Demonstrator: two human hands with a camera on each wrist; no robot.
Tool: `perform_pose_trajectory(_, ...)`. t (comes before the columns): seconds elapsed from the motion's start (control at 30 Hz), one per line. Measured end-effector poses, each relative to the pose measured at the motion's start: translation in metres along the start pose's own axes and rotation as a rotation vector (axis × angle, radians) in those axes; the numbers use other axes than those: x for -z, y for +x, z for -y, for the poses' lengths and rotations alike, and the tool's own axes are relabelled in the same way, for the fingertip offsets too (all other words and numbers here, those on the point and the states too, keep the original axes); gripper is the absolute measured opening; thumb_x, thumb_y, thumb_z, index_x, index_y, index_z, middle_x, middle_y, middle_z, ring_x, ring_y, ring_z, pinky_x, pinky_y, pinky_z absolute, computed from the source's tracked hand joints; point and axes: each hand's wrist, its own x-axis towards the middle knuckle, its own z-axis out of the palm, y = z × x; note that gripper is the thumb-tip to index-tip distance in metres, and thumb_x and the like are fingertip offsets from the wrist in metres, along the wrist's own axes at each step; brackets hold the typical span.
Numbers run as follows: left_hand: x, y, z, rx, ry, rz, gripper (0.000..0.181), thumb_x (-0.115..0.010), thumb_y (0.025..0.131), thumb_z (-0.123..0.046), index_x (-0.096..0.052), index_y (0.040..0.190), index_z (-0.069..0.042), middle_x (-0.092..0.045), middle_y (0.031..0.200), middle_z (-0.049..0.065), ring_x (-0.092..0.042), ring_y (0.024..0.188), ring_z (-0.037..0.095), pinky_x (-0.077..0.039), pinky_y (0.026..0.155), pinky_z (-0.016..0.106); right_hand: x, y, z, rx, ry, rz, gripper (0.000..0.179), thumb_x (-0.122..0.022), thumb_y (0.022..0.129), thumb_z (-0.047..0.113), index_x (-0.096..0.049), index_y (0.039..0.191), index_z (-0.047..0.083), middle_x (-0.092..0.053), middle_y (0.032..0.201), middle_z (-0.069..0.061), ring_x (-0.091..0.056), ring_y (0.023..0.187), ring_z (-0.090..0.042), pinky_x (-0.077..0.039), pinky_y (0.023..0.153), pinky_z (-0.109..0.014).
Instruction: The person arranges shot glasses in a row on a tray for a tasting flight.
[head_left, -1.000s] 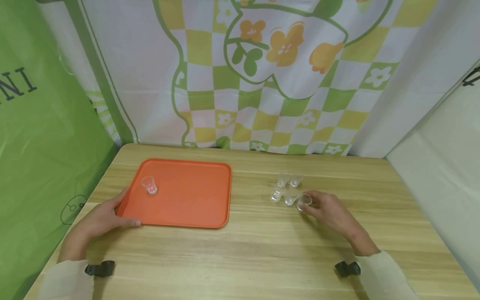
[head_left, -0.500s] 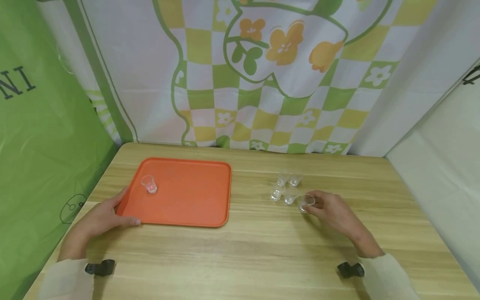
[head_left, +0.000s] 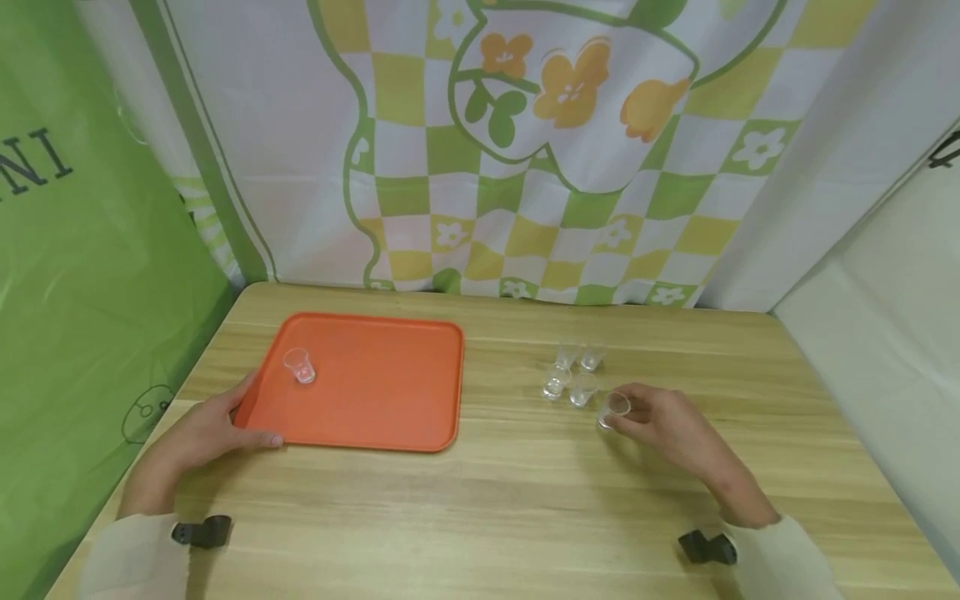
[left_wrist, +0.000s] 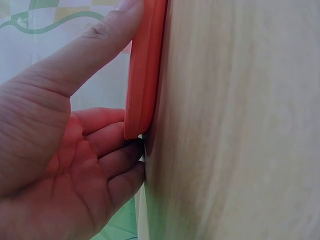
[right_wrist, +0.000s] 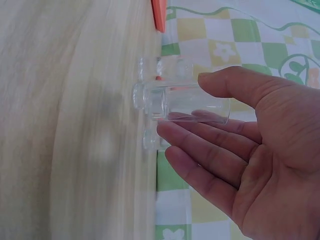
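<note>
An orange-red rectangular tray (head_left: 367, 383) lies on the left of the table. My left hand (head_left: 198, 433) holds its near left corner, thumb along the front edge and fingers along the left side; in the left wrist view the fingertips meet the tray wall (left_wrist: 142, 75). One clear shot glass (head_left: 301, 367) stands upright near the tray's left side. On the right, my right hand (head_left: 667, 429) grips another clear shot glass (right_wrist: 195, 102) between thumb and fingers, upright and close over the table. Just left of it stand several similar glasses (head_left: 557, 382) in a tight cluster.
The wood-grain table (head_left: 480, 517) backs onto a checked, flowered curtain (head_left: 510, 208). A green cloth wall (head_left: 90, 250) closes off the left side and a pale wall (head_left: 892, 292) the right.
My right hand has drawn its shot glass slightly right and toward me, so a gap has opened between it and the cluster. The left hand and tray keep their place.
</note>
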Motion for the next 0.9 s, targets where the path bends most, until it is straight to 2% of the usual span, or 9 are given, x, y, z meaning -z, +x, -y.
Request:
perform_pose_trajectory(0.37, 0.001, -0.001, -0.001, -0.001, -0.002, -0.003, 0.12, -0.084, 0.084, -0.048, -0.007, 0.164, -0.001, -0.029, 0.152, 0.044, -0.035, 0.135, 0.063, -0.033, 0.104, 0.073, -0.001, 0.01, 0.017, 0.023, 0.007, 0.029, 0.038, -0.075, 0.097, 0.021, -0.067, 0.124, -0.004, -0.074, 0.112, -0.017, -0.074, 0.093, -0.023, -0.062, 0.077, -0.034)
perform_pose_trajectory(0.6, 0.001, -0.001, -0.003, 0.003, 0.002, -0.001, 0.12, -0.083, 0.084, -0.049, -0.007, 0.164, -0.001, -0.029, 0.152, 0.045, -0.034, 0.134, 0.064, -0.032, 0.104, 0.074, -0.008, 0.018, 0.025, 0.082, -0.003, 0.031, 0.034, -0.076, 0.095, 0.013, -0.068, 0.121, -0.006, -0.074, 0.11, -0.018, -0.074, 0.09, -0.024, -0.061, 0.076, -0.031)
perform_pose_trajectory(0.9, 0.001, -0.001, -0.002, 0.0, 0.012, -0.001, 0.121, -0.084, 0.084, -0.05, -0.007, 0.164, 0.0, -0.03, 0.152, 0.044, -0.035, 0.134, 0.063, -0.033, 0.105, 0.073, -0.022, 0.031, 0.043, 0.127, -0.024, 0.038, 0.03, -0.078, 0.095, 0.019, -0.072, 0.118, 0.0, -0.075, 0.106, -0.008, -0.073, 0.089, -0.017, -0.061, 0.075, -0.03)
